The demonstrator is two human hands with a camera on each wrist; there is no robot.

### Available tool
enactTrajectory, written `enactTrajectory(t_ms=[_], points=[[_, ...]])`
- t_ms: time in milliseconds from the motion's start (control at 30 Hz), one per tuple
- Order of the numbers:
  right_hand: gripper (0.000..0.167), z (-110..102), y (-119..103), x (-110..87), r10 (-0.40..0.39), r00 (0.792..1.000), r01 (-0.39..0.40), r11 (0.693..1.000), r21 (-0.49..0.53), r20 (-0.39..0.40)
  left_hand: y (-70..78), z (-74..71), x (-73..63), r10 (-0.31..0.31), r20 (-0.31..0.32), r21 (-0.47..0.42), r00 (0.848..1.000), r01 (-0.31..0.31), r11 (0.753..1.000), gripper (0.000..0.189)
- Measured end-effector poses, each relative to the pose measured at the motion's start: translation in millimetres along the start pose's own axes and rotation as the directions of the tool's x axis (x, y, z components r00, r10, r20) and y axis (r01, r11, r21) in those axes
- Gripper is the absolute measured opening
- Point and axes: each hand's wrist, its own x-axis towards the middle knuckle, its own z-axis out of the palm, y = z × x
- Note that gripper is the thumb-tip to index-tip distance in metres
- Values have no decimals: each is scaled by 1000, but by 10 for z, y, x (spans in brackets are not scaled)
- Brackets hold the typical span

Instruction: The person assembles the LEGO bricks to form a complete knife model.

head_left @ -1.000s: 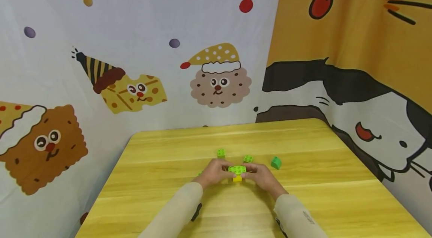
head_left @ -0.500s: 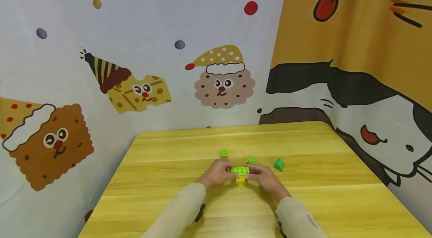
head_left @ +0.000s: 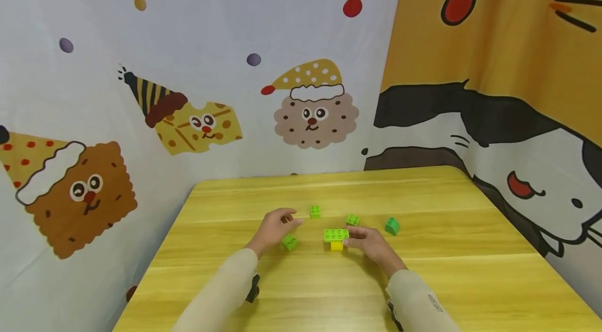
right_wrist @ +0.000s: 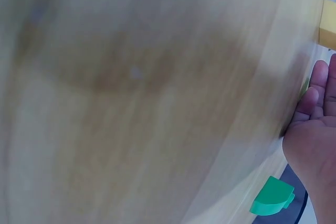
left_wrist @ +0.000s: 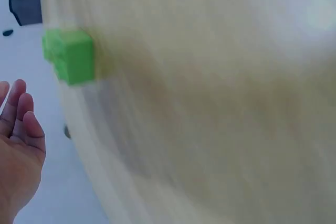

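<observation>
A long light-green toy brick (head_left: 336, 235) sits on top of a smaller yellow brick (head_left: 336, 245) on the table, overhanging it. My right hand (head_left: 371, 246) holds the right end of the long green brick, thumb at the front and forefinger behind. Away to the left, my left hand (head_left: 273, 228) hovers with loosely bent fingers and holds nothing. Just beside it lies a small green brick (head_left: 289, 242), which also shows as a green block (left_wrist: 77, 57) in the left wrist view. In the right wrist view, my right hand's fingertips are partly out of frame.
Farther back on the wooden table (head_left: 226, 269) stand two small light-green bricks, a left one (head_left: 315, 212) and a right one (head_left: 352, 220). A darker green curved brick (head_left: 392, 226) lies right of my right hand. A cartoon-printed curtain (head_left: 197, 18) hangs behind the table.
My left hand has let go of the stacked bricks and moved left, uncovering the small green brick there. My right hand stays at the stack. The head view has shifted slightly.
</observation>
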Motion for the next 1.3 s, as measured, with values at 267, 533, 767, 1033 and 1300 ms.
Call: enactTrajectory(t_ms=[267,533,767,1033,1300], points=[[49,-15,41,7,2,1000,-2,1000,11,5,-255,-52,-250,-40,44,16,998,40,999,53],[47,-9,46,16,3,1000,-3,1000,25,-2,-393,49,-302,1,32,38,999,-2,999,43],[46,1,36,7,-2,1000,2,999,38,-9,-387,58,-333,-8,19,63,1000,7,998,34],[46,24,27,7,5,1000,-4,999,40,-26,-412,39,-334,-17,7,85,1000,16,996,33],[46,28,21,-16,2,1000,-1,1000,26,-28,-393,2,-283,-34,18,25,999,33,999,26]])
